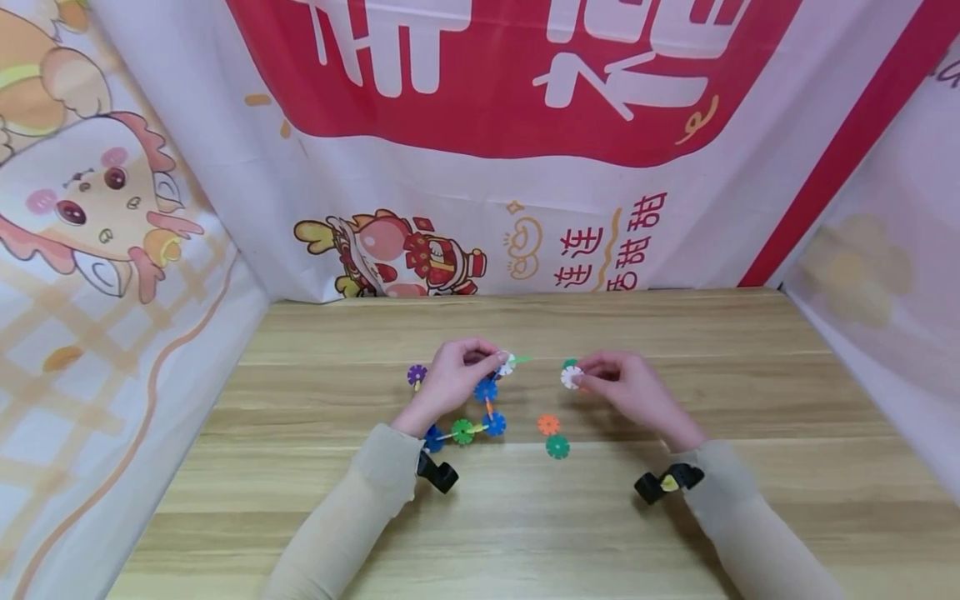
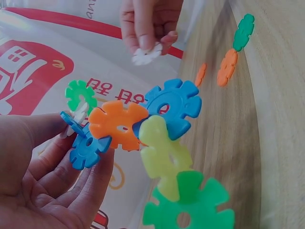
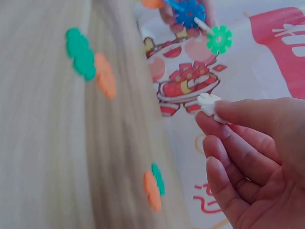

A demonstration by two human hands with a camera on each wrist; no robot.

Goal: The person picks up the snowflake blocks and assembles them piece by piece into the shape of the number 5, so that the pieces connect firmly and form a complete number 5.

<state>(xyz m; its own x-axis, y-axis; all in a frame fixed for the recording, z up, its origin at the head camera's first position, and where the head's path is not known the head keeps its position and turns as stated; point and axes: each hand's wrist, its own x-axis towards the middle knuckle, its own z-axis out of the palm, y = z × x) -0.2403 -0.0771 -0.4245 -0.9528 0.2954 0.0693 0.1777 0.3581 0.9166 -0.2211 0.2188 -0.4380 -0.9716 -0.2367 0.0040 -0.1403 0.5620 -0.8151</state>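
My left hand (image 1: pixel 453 379) grips one end of a chain of interlocking plastic snowflake discs. In the left wrist view the chain shows a light green disc (image 2: pixel 78 95), blue pieces by the fingers, an orange disc (image 2: pixel 112 119), a blue disc (image 2: pixel 183 106), a yellow disc (image 2: pixel 159 150) and a green disc (image 2: pixel 188 205). A purple disc (image 1: pixel 417 375) appears left of the hand in the head view; the hand hides part of the chain. Thumb and fingers of my right hand (image 1: pixel 630 390) pinch a single white snowflake disc (image 1: pixel 571 377), apart from the chain.
On the wooden table (image 1: pixel 525 533) a loose orange disc (image 1: pixel 549 425) lies against a dark green disc (image 1: pixel 558 447). Another green disc (image 3: pixel 158 179) and orange disc (image 3: pixel 152 191) lie together near the right hand. Printed cloth (image 1: pixel 510 225) hangs at the back and sides.
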